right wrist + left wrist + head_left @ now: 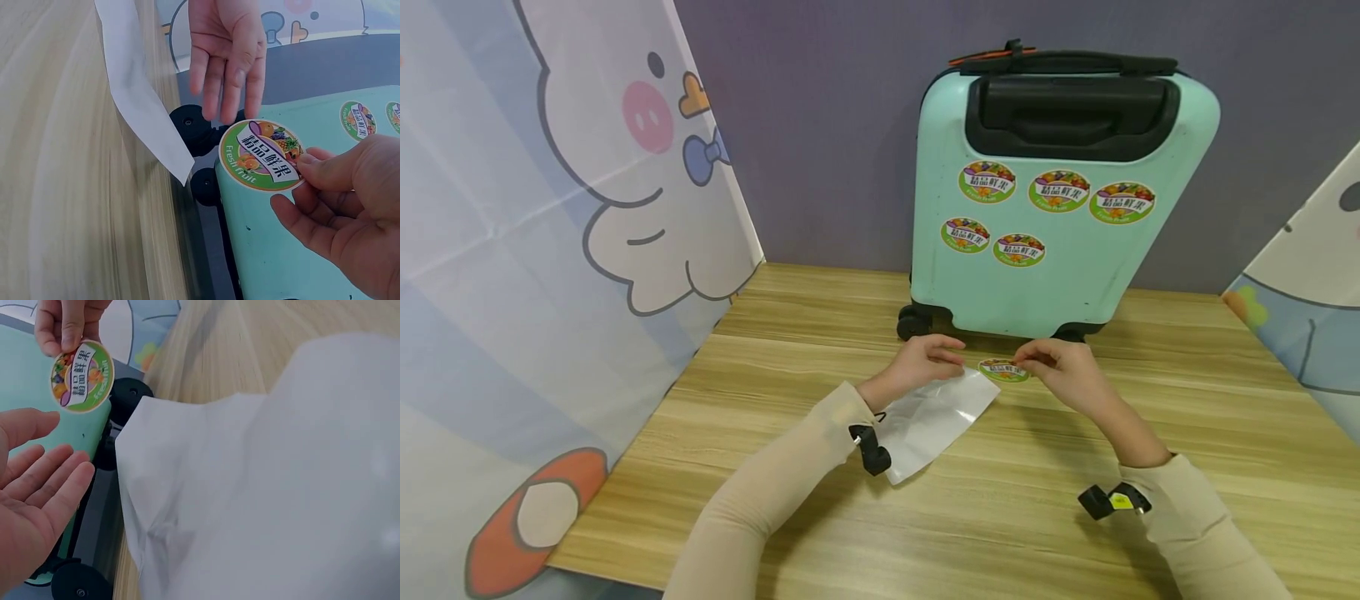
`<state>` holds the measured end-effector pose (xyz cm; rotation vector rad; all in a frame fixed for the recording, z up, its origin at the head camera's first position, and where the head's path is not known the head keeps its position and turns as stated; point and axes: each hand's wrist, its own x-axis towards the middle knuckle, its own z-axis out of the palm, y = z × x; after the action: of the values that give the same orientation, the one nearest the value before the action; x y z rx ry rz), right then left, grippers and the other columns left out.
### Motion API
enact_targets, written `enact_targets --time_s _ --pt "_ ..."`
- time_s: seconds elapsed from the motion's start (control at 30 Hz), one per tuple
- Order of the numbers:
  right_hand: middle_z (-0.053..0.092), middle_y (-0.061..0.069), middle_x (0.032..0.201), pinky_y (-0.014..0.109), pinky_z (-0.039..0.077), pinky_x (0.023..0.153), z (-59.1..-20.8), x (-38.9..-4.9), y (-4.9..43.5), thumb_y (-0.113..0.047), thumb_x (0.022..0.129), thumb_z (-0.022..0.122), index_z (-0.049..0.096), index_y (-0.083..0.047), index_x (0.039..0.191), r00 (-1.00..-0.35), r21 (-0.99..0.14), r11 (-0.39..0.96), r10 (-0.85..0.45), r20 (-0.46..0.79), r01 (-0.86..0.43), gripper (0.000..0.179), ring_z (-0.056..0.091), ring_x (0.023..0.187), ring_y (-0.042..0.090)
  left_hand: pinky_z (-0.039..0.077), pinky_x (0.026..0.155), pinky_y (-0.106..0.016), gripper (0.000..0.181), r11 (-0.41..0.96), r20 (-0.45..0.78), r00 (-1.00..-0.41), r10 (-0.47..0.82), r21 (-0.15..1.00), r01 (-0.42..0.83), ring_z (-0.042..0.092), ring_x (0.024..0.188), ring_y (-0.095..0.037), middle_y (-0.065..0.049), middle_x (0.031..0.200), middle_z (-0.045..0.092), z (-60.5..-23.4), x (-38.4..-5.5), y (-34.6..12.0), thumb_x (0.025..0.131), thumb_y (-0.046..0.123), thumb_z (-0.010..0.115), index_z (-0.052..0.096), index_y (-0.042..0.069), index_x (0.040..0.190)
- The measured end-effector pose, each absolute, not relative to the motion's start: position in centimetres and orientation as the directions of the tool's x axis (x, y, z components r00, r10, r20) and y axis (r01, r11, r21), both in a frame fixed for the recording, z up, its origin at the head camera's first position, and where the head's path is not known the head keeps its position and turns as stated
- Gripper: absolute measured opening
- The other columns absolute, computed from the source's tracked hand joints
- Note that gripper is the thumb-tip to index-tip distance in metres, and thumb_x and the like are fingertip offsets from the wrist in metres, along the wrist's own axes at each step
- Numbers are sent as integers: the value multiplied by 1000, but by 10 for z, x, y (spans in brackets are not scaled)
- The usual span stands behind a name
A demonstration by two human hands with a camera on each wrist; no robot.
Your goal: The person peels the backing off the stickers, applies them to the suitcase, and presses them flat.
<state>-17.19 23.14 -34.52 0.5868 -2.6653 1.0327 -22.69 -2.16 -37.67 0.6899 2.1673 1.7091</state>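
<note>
My right hand (1067, 375) pinches an oval fruit sticker (262, 156) by its edge, between thumb and index finger. The sticker is green and white, printed with fruit and "Fresh Fruit". My left hand (31, 494) has its fingers extended and loosely parted just left of the sticker, with nothing gripped. A white sheet of backing paper (932, 425) lies beneath and beside the left hand in the head view, one corner pointing toward the sticker. Behind both hands stands a mint-green suitcase (1022, 296) with several matching stickers (1018, 250) on its front.
The suitcase stands on black wheels (914, 322) at the back of the wood-grain table (820, 325), near a grey wall panel (820, 142). Cartoon-printed cloth (595, 250) hangs on the left, and more shows at the right. Each wrist wears a small black camera mount (870, 450).
</note>
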Motion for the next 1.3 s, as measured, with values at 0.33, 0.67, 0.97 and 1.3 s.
enact_targets --time_s 0.33,0.67,0.97,1.3 --pt "72 9 86 25 50 58 -347 -172 227 4 93 66 73 0 96 -904 -631 650 -256 343 -423 9 65 72 21 57 80 -29 32 106 106 -843 527 976 189 70 97 -21 -20 113 70 -377 -224 -12 92 0 69 65 -8 123" --pt "72 11 86 25 51 58 -347 -173 225 3 93 66 73 2 96 -914 -666 628 -235 331 -403 7 67 72 24 58 82 -41 22 55 134 -843 521 980 190 68 96 -41 -18 99 73 -377 -222 -9 90 -1 71 69 -8 111" --pt "73 14 89 28 55 61 -348 -174 226 5 92 66 73 3 96 -911 -680 608 -234 339 -409 8 67 71 14 59 78 -39 17 56 136 -867 479 981 184 71 86 -30 -16 95 73 -379 -222 -3 89 -2 72 71 -8 106" --pt "71 17 93 35 58 64 -351 -176 230 7 92 65 73 4 98 -905 -687 592 -227 359 -421 11 67 73 11 60 72 -34 14 31 135 -887 442 986 165 72 81 -21 -18 95 73 -377 -223 3 90 -3 70 72 -8 103"
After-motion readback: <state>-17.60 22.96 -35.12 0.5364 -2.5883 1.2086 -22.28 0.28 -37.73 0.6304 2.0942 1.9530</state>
